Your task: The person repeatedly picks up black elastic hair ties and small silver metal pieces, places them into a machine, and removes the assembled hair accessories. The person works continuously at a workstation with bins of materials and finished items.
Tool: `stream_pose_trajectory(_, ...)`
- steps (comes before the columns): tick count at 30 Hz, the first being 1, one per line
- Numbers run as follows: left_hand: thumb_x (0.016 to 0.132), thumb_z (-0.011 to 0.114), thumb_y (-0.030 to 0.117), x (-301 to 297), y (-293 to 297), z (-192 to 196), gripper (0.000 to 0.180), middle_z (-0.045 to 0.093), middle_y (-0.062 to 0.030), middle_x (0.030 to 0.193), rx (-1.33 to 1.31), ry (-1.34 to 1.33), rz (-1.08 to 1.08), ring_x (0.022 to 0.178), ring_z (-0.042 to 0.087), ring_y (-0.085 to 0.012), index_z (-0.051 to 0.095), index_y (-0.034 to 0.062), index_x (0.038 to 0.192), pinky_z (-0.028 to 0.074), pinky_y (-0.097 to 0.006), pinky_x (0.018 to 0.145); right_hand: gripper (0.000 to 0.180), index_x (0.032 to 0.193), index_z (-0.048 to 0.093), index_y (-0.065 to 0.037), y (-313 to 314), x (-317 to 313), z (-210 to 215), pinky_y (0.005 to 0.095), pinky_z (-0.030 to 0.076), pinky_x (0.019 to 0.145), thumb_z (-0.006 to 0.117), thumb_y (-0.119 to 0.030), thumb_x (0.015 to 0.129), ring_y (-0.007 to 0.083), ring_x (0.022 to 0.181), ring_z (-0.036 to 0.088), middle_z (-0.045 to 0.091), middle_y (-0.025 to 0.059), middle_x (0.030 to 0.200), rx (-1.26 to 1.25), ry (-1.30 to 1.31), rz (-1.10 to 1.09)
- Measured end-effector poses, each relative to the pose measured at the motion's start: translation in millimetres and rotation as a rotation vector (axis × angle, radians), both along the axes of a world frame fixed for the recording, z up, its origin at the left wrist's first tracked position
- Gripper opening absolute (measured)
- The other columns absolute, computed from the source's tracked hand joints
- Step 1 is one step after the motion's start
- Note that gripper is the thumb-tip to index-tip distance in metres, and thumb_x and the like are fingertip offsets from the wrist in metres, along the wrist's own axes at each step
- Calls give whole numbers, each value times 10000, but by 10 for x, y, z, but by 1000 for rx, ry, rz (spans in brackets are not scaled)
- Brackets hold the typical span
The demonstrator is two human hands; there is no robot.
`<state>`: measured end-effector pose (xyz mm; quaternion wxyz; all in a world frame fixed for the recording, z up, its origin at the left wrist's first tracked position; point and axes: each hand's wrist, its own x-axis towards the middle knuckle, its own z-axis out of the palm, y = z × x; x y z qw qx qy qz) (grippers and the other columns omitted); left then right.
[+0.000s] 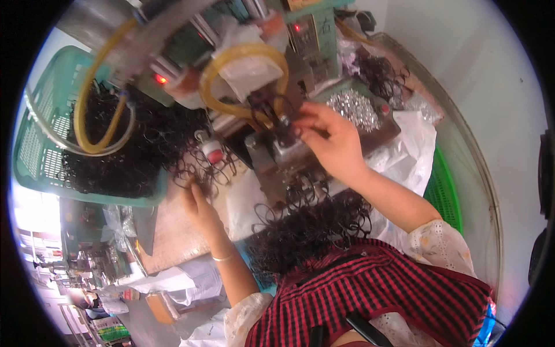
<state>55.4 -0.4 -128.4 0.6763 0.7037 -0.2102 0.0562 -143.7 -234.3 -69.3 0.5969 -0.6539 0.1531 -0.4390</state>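
My right hand is at the working head of a press machine, thumb and fingers pinched by the small metal tool. What it pinches there is too small and blurred to make out. My left hand is lower left on the worktable, its fingers closed at the edge of some loose thin black loops, with one at the fingertips. Between my arms and the machine lies a large heap of the same black loops. Small shiny silver pieces fill a tray right of the tool.
A green basket full of black loops stands at left. A red-and-white button sits beside the machine, and a yellow hose curves above. White plastic sheet and a bright green basket are at right, near the wall.
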Motion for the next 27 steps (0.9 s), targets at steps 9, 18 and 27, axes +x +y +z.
stream_pose_trajectory(9,983,506,52,-700,-585,1458,98,571,-142,1000,-342,-456,-412,829,595,-240,474,31,1073,510,-353,712,437,1297,518,4,131,-45,260,273,501,877,605,45,871,137,977,649,674,118,1077,167,48,112)
stream_pose_trajectory(18,902,565,-71,-1184,-656,1493,147,665,-195,865,-196,-291,-257,736,697,-257,510,-39,1035,625,-366,708,313,1070,672,-51,-620,-548,-58,433,479,966,704,-78,760,361,1158,568,629,161,1191,-766,566,-476)
stream_pose_trajectory(27,865,702,-15,-1160,-1094,1358,135,677,-69,926,48,-333,-446,807,627,-78,615,-30,968,551,-227,695,125,835,676,-50,-981,-580,-500,419,491,849,727,-140,766,331,1001,597,656,110,1014,-667,713,-552)
